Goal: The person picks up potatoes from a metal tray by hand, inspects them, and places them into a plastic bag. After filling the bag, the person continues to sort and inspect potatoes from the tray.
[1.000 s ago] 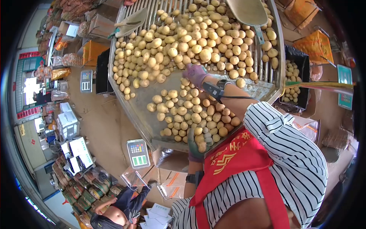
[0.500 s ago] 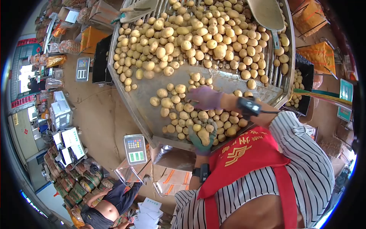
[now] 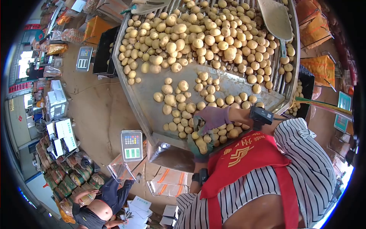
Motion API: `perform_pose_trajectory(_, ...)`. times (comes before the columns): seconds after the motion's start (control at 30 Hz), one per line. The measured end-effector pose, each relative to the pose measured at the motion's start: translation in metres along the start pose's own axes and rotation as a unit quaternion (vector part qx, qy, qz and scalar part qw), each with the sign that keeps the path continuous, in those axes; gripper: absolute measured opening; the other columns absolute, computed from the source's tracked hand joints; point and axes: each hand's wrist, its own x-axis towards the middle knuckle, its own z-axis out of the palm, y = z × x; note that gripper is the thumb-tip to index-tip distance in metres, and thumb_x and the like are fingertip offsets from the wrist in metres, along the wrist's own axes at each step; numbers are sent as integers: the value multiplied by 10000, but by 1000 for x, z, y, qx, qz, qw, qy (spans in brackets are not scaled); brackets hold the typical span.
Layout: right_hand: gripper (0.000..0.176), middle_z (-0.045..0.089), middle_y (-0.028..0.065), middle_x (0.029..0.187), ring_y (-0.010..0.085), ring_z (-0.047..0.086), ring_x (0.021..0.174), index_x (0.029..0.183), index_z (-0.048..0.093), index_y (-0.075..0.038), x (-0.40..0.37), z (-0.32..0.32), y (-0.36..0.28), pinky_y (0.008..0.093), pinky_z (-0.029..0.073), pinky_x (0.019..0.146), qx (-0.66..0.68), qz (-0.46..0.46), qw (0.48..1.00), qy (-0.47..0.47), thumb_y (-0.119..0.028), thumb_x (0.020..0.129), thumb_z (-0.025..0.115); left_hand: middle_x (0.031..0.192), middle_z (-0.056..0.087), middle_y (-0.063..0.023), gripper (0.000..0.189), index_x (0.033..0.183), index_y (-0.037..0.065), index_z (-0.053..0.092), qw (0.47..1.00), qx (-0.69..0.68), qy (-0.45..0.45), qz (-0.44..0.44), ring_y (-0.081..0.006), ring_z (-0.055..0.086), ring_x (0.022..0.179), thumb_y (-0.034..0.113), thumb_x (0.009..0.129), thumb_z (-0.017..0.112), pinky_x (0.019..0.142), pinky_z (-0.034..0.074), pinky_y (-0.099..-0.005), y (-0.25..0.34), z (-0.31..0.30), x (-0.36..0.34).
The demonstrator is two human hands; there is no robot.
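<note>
Many pale potatoes lie on a metal sorting table. My left hand, in a greenish glove, is at the table's near edge, its fingers wrapped round a larger potato. Just above it, my right hand, in a purple glove, reaches over the near potatoes with its fingers pointing down toward my left hand. Those fingertips are partly hidden, and whether they hold anything is unclear. The biggest heap of potatoes covers the slatted far part of the table.
A metal scoop lies at the far right of the table, another scoop at the far left. Scales stand left of the table. Black crates flank it. Another person is at the lower left.
My right hand has moved down and nearer to my left hand, away from the middle potatoes. My left hand has stayed round the larger potato. The view has shifted slightly.
</note>
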Motion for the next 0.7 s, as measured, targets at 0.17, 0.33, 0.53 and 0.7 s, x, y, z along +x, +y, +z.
perform_pose_trajectory(0.17,319,597,142,1081,329,620,988,1128,551,-84,45,-15,15,432,496,796,-25,-1,990,141,-233,857,625,1123,525,-43,398,1232,87,489,999,-29,-7,-26,-183,537,957,404,1000,422,802,519,-305,2,3,5)
perform_pose_trajectory(0.33,233,627,127,1040,281,658,927,1091,584,-100,102,-10,19,410,511,738,-164,27,983,80,-131,861,582,1126,525,-42,397,1235,88,487,997,-60,-19,-43,-183,538,963,402,1001,419,806,519,-304,10,8,17)
perform_pose_trajectory(0.53,450,674,161,916,331,657,910,1099,612,-68,47,-18,2,436,520,770,17,61,995,80,-330,744,702,1129,524,-40,396,1238,89,485,991,-106,-22,-77,-184,538,970,400,1003,416,810,521,-302,10,3,25)
perform_pose_trajectory(0.7,479,679,149,989,352,649,942,1163,618,-99,-4,-12,-9,431,522,798,-79,-28,995,-52,-378,778,671,1132,523,-38,395,1240,90,483,984,-141,-26,-102,-184,539,976,398,1004,412,813,522,-301,13,1,37)
